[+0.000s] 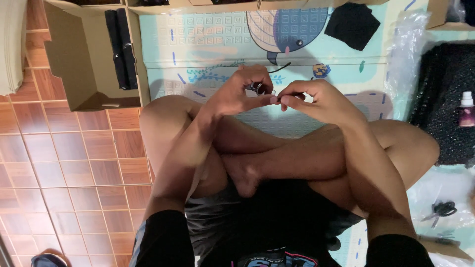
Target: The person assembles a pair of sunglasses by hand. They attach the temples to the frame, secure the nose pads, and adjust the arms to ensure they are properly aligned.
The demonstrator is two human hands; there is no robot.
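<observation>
- The left hand [242, 91] and the right hand [316, 101] meet at the upper centre of the frame, above the person's crossed legs; their fingertips touch.
- The left hand is curled nearly closed around a small metal ring piece [261, 89], pinched between thumb and fingers; a thin black cord [280, 68] runs up and right from it.
- The right hand is also mostly closed, thumb and forefinger pinched at the same small piece; what exactly it grips is too small to tell.
- Open room: a bare strip of the play mat [208, 44] lies just beyond the hands, bounded at the left by an open cardboard box [74, 64] and at the right by crinkled clear plastic [405, 44].
- Counts: one box at left holding two dark folded items [121, 47]; one black cloth square [352, 24] at the upper right; one small bottle with a white cap [466, 110] at the right edge; one pair of scissors [439, 210] at the lower right.
- The surface is a pale blue patterned foam mat with a whale picture; left of it is a floor of reddish-brown tiles [74, 168].
</observation>
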